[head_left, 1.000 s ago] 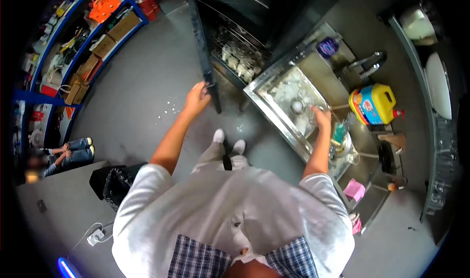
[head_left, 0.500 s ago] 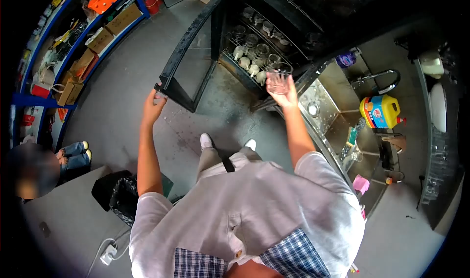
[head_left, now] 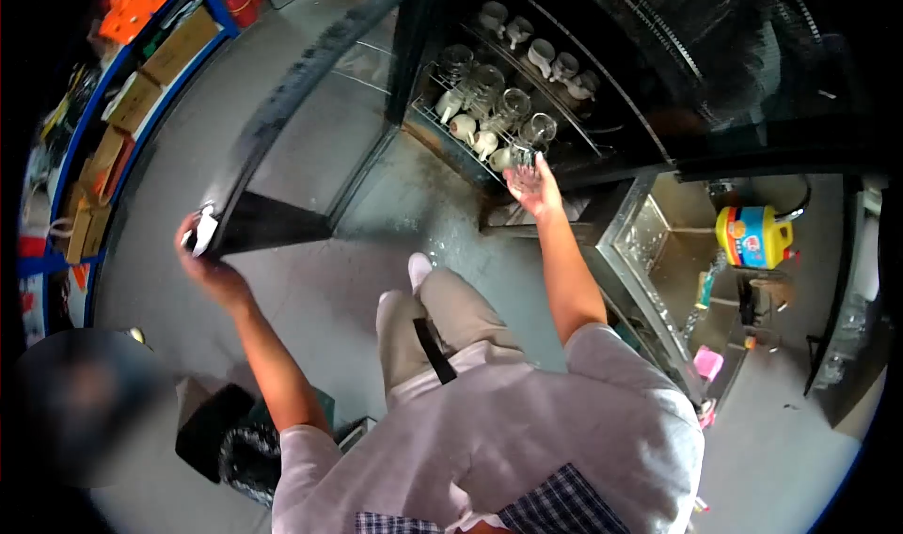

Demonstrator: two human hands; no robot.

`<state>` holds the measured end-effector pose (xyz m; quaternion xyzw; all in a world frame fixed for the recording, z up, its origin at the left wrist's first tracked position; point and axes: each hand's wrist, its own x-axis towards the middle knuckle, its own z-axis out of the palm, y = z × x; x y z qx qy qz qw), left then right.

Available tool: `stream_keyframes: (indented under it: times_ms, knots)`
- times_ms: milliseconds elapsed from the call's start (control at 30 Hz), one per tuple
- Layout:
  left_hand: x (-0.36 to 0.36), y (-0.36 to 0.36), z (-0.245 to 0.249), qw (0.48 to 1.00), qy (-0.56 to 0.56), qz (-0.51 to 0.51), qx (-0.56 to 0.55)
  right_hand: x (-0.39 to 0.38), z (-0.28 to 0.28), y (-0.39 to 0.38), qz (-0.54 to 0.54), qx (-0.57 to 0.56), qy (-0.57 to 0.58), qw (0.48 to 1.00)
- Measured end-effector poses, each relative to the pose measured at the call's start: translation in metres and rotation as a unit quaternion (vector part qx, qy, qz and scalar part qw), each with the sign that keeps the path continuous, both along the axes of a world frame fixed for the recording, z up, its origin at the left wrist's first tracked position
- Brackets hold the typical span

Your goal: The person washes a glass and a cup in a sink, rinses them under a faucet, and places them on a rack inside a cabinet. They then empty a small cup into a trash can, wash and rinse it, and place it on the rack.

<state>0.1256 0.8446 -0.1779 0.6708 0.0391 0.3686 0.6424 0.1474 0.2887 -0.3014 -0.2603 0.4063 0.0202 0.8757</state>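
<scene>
My left hand [head_left: 212,261] is closed on the outer edge of the cabinet door [head_left: 263,224], which has a dark frame and a glass pane and stands wide. My right hand [head_left: 534,194] is wrapped round a clear glass cup [head_left: 525,160], held at the cabinet's front by the lower wire rack [head_left: 437,111]; the fingers partly cover it. Behind it on that rack stand several clear glass vessels [head_left: 511,106] and a row of white teapots [head_left: 484,144]. On the shelf above are several small white cups [head_left: 541,54].
To my right is a steel sink [head_left: 649,238], with a yellow jug of detergent [head_left: 750,236] and a pink item [head_left: 707,362] beside it. Blue shelving [head_left: 174,54] with cardboard boxes lines the left. A black-lined bin [head_left: 249,454] stands at lower left, near a blurred person [head_left: 89,393].
My body has turned and moved nearer the cabinet. The door has swung wider with my left hand on it. My right hand has brought the glass cup to the rack.
</scene>
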Motion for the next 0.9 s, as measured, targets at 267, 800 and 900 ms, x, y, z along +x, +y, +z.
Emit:
stream_keyframes:
  times_ms: [267,800,900]
  knots:
    - [0.041,0.053,-0.109,0.983,-0.079,0.103,-0.125,0.056,-0.085,-0.051,-0.15,-0.124,-0.125,0.973]
    - [0.063,0.234,-0.244,0.53,0.003,0.436,0.727,0.143,-0.117,-0.144,-0.075,-0.737,-0.093,0.665]
    - [0.053,0.217,-0.241,0.37,0.18,0.468,0.782,0.185,-0.109,-0.122,0.035,-0.843,0.024,0.536]
